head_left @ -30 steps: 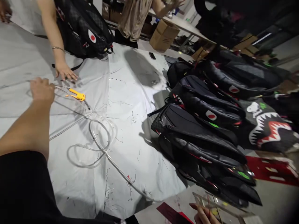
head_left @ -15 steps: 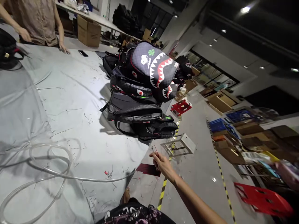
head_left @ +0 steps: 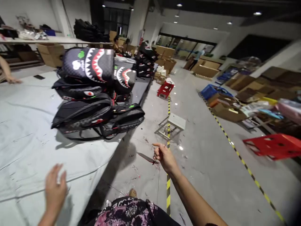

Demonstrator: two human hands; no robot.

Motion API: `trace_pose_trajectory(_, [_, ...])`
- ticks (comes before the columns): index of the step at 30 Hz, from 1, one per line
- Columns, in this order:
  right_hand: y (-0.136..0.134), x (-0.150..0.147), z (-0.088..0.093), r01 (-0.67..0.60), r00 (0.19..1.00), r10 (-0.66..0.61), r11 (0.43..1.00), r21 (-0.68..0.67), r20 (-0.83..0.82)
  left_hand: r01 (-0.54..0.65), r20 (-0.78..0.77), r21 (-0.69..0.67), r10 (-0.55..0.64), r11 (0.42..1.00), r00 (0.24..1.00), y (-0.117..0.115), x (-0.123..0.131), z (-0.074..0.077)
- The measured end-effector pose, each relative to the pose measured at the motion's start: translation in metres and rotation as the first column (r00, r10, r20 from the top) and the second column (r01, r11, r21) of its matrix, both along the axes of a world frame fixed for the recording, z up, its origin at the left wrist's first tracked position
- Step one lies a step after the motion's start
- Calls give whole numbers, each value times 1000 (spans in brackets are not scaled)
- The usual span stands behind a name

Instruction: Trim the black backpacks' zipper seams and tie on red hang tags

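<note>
My left hand is low over the pale-covered table, slightly blurred, with its fingers apart and nothing in it. Beyond the table edge, my right hand has its index finger pointing left and its other fingers curled. A thin dark red piece hangs at those curled fingers, seen nearly edge-on. Stacked black backpacks lie at the table's far right part. The top checkered backpack shows shark teeth and a green patch. Neither hand touches the bags.
A grey stool stands on the floor past my right hand, with a red stool behind it. Cardboard boxes and a red plastic stool are at right. Another person's hand is at far left, near a phone.
The view has turned right and levelled, so the bags appear further left. My left hand has come into view. The dark red piece, broad before, now appears narrow.
</note>
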State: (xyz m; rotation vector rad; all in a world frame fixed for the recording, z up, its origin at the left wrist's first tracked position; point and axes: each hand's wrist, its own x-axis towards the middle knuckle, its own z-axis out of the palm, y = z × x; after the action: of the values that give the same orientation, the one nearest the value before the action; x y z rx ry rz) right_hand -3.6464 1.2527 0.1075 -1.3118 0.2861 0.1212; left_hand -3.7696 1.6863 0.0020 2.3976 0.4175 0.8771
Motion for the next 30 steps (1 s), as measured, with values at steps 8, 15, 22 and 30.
trace_pose_trajectory(8, [-190, 12, -5, 136, 986, -140, 989, 49, 94, 717, 70, -234, -724, 657, 686, -350, 122, 52])
trace_pose_trajectory(15, [-229, 33, -67, -99, 971, 181, 900, -425, 156, 814, 63, -440, -891, 379, 449, -519, 187, 64])
trace_pose_trajectory(22, [-298, 151, -105, -235, 952, 300, 846, -478, 63, 739, 69, -587, -889, 330, 452, -601, 309, 20])
trace_pose_trajectory(30, [-419, 358, -78, 18, 952, 179, 780, -625, 250, 730, 117, -630, -897, 265, 427, -719, 531, 68])
